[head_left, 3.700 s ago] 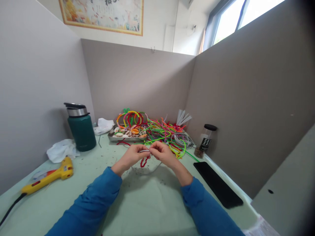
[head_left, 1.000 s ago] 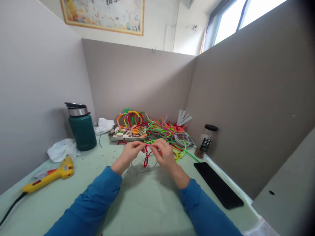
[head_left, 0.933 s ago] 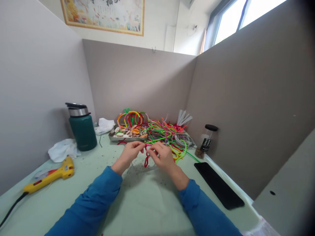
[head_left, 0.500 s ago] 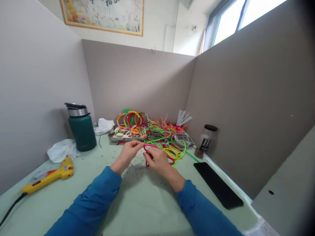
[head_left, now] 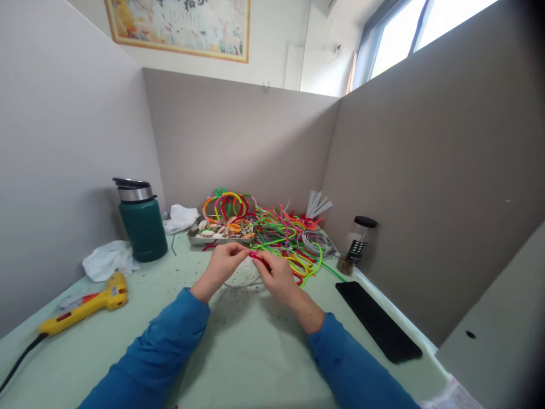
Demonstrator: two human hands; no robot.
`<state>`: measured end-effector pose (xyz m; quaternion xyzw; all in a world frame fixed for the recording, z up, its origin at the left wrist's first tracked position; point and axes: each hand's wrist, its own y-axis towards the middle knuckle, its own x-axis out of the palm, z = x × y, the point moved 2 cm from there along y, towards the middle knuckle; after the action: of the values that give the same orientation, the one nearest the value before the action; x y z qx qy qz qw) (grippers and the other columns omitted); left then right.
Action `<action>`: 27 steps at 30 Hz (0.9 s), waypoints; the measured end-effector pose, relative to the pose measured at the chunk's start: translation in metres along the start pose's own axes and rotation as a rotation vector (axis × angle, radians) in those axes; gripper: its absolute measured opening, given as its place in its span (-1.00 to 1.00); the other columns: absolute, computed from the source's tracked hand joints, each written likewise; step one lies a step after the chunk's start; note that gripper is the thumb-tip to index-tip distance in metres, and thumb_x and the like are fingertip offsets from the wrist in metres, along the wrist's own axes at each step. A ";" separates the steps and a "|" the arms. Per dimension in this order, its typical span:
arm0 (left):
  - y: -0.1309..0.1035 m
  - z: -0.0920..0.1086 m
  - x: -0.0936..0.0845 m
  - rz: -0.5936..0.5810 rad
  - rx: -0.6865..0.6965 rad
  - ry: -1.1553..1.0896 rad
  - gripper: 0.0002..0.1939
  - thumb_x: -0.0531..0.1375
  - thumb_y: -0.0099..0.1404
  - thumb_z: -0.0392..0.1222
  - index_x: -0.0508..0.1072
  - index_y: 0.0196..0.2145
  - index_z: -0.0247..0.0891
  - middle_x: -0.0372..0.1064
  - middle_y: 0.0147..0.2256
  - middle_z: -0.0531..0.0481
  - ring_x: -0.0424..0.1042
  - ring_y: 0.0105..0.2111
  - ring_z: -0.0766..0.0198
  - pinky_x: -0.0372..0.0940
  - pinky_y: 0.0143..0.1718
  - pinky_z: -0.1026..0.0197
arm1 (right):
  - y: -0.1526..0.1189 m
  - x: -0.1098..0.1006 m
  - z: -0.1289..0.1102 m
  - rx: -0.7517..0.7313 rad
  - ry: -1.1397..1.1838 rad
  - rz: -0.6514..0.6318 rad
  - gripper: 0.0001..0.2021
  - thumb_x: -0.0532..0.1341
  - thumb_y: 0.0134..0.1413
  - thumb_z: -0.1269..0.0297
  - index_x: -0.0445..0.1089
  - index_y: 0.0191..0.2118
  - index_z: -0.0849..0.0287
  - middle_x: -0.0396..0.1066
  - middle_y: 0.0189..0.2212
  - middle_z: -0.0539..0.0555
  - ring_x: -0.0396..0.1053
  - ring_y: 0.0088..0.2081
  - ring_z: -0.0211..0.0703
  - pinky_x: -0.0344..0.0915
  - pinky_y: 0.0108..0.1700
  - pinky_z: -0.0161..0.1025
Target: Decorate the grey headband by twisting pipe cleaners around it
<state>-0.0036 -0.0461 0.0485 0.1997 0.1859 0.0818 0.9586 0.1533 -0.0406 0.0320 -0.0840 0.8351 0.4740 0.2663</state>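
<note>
My left hand point(head_left: 225, 264) pinches a pink-red pipe cleaner point(head_left: 254, 254) at its fingertips. From the other side my right hand point(head_left: 276, 276) is closed on the same fuzzy stem, thumb and forefinger together. Only a short stretch of it shows between the two hands; the rest is hidden by my fingers. Just beyond them lies a tangled heap of coloured pipe cleaners point(head_left: 276, 227). To its left sits a metal tray point(head_left: 196, 241) holding shells, with several pipe-cleaner rings point(head_left: 232, 205) standing behind.
A yellow glue gun point(head_left: 85, 309) and a green bottle point(head_left: 142, 227) are on the left, near crumpled tissue point(head_left: 106, 261). At right stand a black-lidded jar point(head_left: 356, 247) and a flat black phone-like slab point(head_left: 378, 322). Grey partitions point(head_left: 238, 130) enclose the table.
My right fingers have shifted along the pipe cleaner. The pink length over the right hand and the red end hanging below no longer show. My left hand has barely moved.
</note>
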 end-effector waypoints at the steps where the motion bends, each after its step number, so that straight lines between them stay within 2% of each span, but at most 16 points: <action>1: 0.000 0.001 0.000 -0.009 0.019 0.027 -0.73 0.18 0.05 -0.04 0.46 -0.51 -0.35 0.35 -0.55 0.03 0.24 -0.54 0.36 0.12 -0.54 0.34 | 0.000 -0.002 0.000 -0.025 -0.024 0.026 -0.83 0.05 0.18 0.28 0.35 -0.27 0.18 0.40 -0.43 0.04 0.31 -0.42 -0.24 0.17 -0.35 -0.32; 6: -0.003 0.008 -0.001 -0.089 0.121 0.163 -0.72 0.14 0.10 -0.05 0.45 -0.54 -0.33 0.32 -0.59 0.06 0.19 -0.57 0.39 0.08 -0.56 0.36 | 0.003 -0.016 0.001 -0.130 -0.160 0.139 -0.83 0.08 0.16 0.27 0.40 -0.26 0.16 0.41 -0.41 0.09 0.33 -0.38 -0.21 0.19 -0.31 -0.30; 12: -0.007 0.015 0.000 -0.192 0.218 0.269 -0.73 0.11 0.14 -0.08 0.50 -0.48 -0.32 0.37 -0.56 0.03 0.22 -0.55 0.36 0.09 -0.54 0.35 | 0.005 -0.023 0.003 -0.160 -0.198 0.118 -0.82 0.08 0.17 0.26 0.41 -0.25 0.14 0.39 -0.44 0.08 0.33 -0.39 -0.23 0.20 -0.34 -0.32; 22: -0.011 0.024 -0.003 -0.212 0.291 0.210 -0.75 0.09 0.18 -0.10 0.48 -0.44 -0.30 0.37 -0.48 -0.02 0.26 -0.49 0.32 0.12 -0.49 0.32 | 0.007 -0.026 0.004 -0.154 -0.211 0.133 -0.81 0.06 0.17 0.29 0.39 -0.19 0.15 0.36 -0.35 0.12 0.33 -0.29 -0.18 0.25 -0.25 -0.27; 27: -0.012 0.021 -0.001 -0.154 0.325 0.264 -0.75 0.21 0.07 -0.02 0.49 -0.42 -0.28 0.31 -0.51 0.01 0.19 -0.54 0.36 0.09 -0.49 0.32 | 0.006 -0.027 0.003 -0.169 -0.181 0.161 -0.85 0.09 0.14 0.30 0.38 -0.23 0.16 0.36 -0.35 0.11 0.31 -0.29 -0.17 0.24 -0.24 -0.24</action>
<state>0.0045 -0.0644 0.0618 0.3243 0.3350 0.0027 0.8846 0.1751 -0.0382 0.0491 0.0045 0.7688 0.5681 0.2936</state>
